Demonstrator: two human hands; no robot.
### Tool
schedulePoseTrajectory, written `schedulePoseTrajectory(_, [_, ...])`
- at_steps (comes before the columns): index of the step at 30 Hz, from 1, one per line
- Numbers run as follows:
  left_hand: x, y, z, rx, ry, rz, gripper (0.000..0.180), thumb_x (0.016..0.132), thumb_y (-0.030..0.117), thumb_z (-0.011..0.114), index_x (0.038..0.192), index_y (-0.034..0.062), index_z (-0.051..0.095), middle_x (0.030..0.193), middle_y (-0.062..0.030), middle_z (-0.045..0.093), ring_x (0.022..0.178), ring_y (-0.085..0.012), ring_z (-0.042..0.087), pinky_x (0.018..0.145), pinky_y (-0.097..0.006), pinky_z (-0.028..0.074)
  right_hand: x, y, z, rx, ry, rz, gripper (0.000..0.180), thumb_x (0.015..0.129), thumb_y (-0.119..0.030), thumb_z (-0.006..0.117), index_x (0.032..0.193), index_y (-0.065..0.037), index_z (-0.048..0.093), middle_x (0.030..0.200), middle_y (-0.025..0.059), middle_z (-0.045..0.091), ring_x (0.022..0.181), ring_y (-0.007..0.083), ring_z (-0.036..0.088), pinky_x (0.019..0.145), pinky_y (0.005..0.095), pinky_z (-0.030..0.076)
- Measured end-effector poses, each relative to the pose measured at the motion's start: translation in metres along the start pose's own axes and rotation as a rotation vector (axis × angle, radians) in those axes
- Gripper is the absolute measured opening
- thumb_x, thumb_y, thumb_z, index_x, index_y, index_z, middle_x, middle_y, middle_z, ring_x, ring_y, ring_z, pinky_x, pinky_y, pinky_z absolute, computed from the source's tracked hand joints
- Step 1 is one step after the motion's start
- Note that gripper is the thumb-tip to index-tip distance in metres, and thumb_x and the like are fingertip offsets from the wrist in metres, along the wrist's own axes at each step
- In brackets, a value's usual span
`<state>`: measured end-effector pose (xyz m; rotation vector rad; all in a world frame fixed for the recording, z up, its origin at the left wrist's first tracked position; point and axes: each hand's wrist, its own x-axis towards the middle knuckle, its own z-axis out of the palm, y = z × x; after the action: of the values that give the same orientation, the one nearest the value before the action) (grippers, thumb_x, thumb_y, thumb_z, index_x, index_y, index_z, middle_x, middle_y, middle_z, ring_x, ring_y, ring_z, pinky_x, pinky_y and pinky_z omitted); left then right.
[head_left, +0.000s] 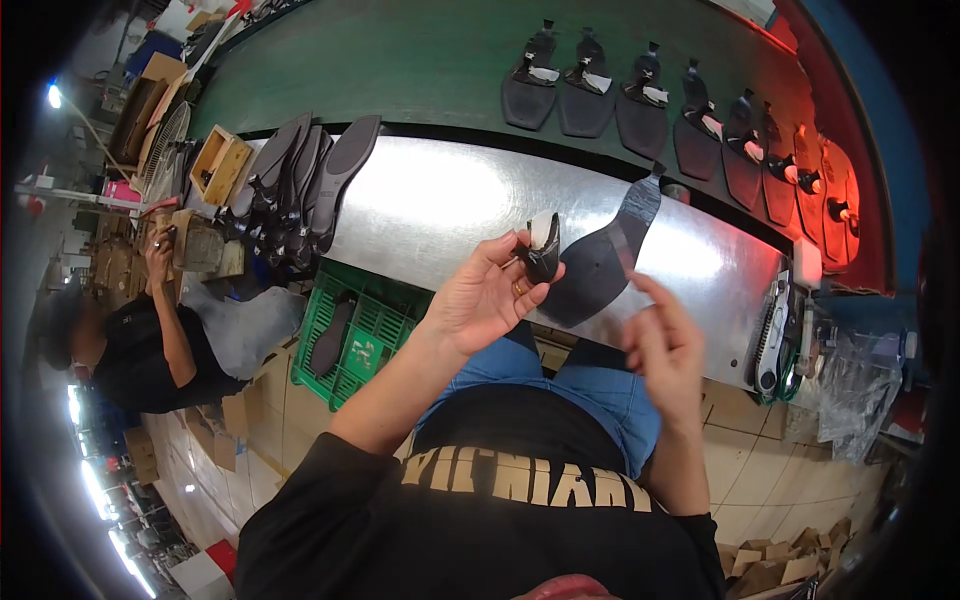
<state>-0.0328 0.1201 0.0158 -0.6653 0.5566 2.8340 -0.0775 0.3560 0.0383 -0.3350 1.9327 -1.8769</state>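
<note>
Black shoe sole (598,262), flat and dark, is held up over a shiny metal bench (440,205), just in front of the person's chest. The left hand (487,297) pinches the heel end, thumb and fingers closed on a small black heel piece (543,256) with a white patch on it. The right hand (665,347) is near the sole's lower edge with its fingers loosely curled and parted; whether it touches the sole cannot be told.

On the bench's far left lies a stack of black soles (300,180). Beyond the bench, a green conveyor belt (420,60) carries a row of black sandals (640,95). Below the bench on the left stands a green plastic crate (365,330) with one sole in it. Another person (140,345) in black sits at far left.
</note>
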Motion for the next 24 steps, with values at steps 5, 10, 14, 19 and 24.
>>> schedulePoseTrajectory(5, [0.002, -0.014, -0.001, 0.046, -0.049, 0.024, 0.029, 0.093, 0.027, 0.059, 0.118, 0.0116, 0.055, 0.12, -0.0133, 0.059, 0.111, -0.029, 0.06, 0.085, -0.034, 0.057, 0.0, 0.004, 0.039, 0.427, -0.27, 0.155, 0.06, 0.094, -0.005, 0.044, 0.15, -0.011, 0.023, 0.065, 0.003, 0.056, 0.05, 0.0054, 0.049, 0.047, 0.0179, 0.038])
schedulePoseTrajectory(10, [0.003, -0.018, -0.003, 0.121, -0.17, 0.069, 0.039, 0.09, 0.025, 0.064, 0.124, 0.011, 0.05, 0.119, -0.0102, 0.059, 0.11, -0.0247, 0.061, 0.089, -0.032, 0.055, 0.001, 0.009, 0.048, 0.578, -0.321, 0.172, 0.067, 0.095, -0.005, 0.043, 0.152, -0.014, 0.011, 0.064, 0.005, 0.057, 0.049, 0.0071, 0.05, 0.044, 0.0185, 0.038])
schedulePoseTrajectory(14, [0.006, -0.022, -0.007, 0.136, -0.25, 0.093, 0.052, 0.087, 0.022, 0.068, 0.131, 0.0101, 0.043, 0.119, -0.0088, 0.059, 0.108, -0.0227, 0.062, 0.091, -0.033, 0.054, 0.001, 0.009, 0.05, 0.622, -0.32, 0.196, 0.067, 0.095, -0.005, 0.043, 0.153, -0.016, 0.011, 0.064, 0.0054, 0.057, 0.049, 0.0068, 0.05, 0.044, 0.0182, 0.038])
schedulePoseTrajectory(19, [0.011, -0.026, -0.026, 0.102, -0.291, 0.071, 0.064, 0.081, 0.017, 0.073, 0.136, 0.009, 0.042, 0.117, -0.0097, 0.062, 0.104, -0.0255, 0.064, 0.094, -0.037, 0.053, 0.001, 0.014, 0.052, 0.62, -0.335, 0.194, 0.069, 0.096, -0.005, 0.044, 0.153, -0.02, 0.008, 0.065, 0.005, 0.056, 0.048, 0.0051, 0.047, 0.044, 0.0174, 0.036])
schedulePoseTrajectory(24, [0.011, -0.026, -0.035, 0.149, -0.345, 0.11, 0.062, 0.076, 0.008, 0.072, 0.133, 0.0073, 0.048, 0.119, -0.0095, 0.062, 0.103, -0.0248, 0.065, 0.094, -0.038, 0.053, -0.001, 0.017, 0.047, 0.671, -0.338, 0.268, 0.064, 0.097, -0.005, 0.045, 0.152, -0.021, 0.018, 0.065, 0.0023, 0.054, 0.048, 0.004, 0.042, 0.044, 0.0172, 0.034])
